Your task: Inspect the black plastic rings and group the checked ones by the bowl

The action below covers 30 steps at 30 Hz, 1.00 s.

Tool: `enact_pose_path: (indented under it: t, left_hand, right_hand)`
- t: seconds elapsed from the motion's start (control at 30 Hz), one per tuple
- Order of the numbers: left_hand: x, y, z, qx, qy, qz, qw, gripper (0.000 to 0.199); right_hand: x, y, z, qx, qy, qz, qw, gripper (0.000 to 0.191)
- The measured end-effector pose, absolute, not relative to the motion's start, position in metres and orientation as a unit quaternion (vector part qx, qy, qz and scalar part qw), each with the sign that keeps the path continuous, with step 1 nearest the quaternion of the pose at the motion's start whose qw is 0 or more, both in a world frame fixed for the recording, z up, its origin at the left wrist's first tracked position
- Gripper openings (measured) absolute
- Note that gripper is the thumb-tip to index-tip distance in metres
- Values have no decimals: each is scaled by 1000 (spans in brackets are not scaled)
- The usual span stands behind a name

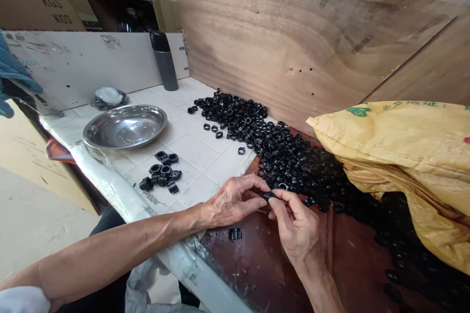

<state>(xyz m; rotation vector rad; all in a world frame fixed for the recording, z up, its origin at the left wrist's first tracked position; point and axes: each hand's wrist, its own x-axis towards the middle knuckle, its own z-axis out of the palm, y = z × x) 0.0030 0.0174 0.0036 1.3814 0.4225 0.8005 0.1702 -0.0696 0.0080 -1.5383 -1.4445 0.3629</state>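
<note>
Between the fingertips of both hands is a small black plastic ring (269, 196), partly covered by the fingers. My left hand (235, 200) pinches it from the left, and my right hand (295, 222) grips it from the right. Behind the hands spreads a large heap of similar black rings (279, 149). One loose black ring (235, 234) lies on the brown surface just below my left hand. A small group of black pieces (163, 172) sits on the white tiled surface to the left.
A shallow steel bowl (125, 127) stands at the left, with a dark flask (164, 61) behind it. A plywood board (293, 39) rises along the back. At the right, a yellow woven sack (396, 142) lies over part of the heap.
</note>
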Motion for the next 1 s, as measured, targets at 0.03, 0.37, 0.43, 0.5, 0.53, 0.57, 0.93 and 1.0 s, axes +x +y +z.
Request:
enact_pose_path:
  t: [0.03, 0.37, 0.43, 0.5, 0.53, 0.57, 0.93, 1.0]
  left_hand:
    - [3, 17, 3, 618, 184, 360, 674, 24]
    - [3, 17, 4, 542, 202, 340, 741, 27]
    - [3, 17, 6, 514, 200, 329, 767, 29]
    - [4, 17, 9, 505, 189, 332, 774, 30]
    - [5, 17, 10, 505, 182, 338, 773, 30]
    - [5, 17, 11, 507, 176, 343, 771, 30]
    - [2, 21, 7, 518, 201, 306, 773, 32]
    - [1, 20, 7, 533, 193, 322, 758, 29]
  right_hand:
    - [169, -69, 7, -632, -582, 156, 487, 20]
    - [165, -71, 34, -610, -590, 162, 503, 10]
    - [166, -71, 32, -609, -576, 188, 512, 10]
    - [165, -71, 29, -615, -536, 232, 530, 15]
    - [164, -71, 29, -619, -513, 255, 537, 19]
    - [164, -70, 28, -624, -493, 275, 539, 21]
    - [168, -68, 33, -565, -682, 62, 460, 17]
    - [169, -68, 32, -569, -685, 60, 450, 17]
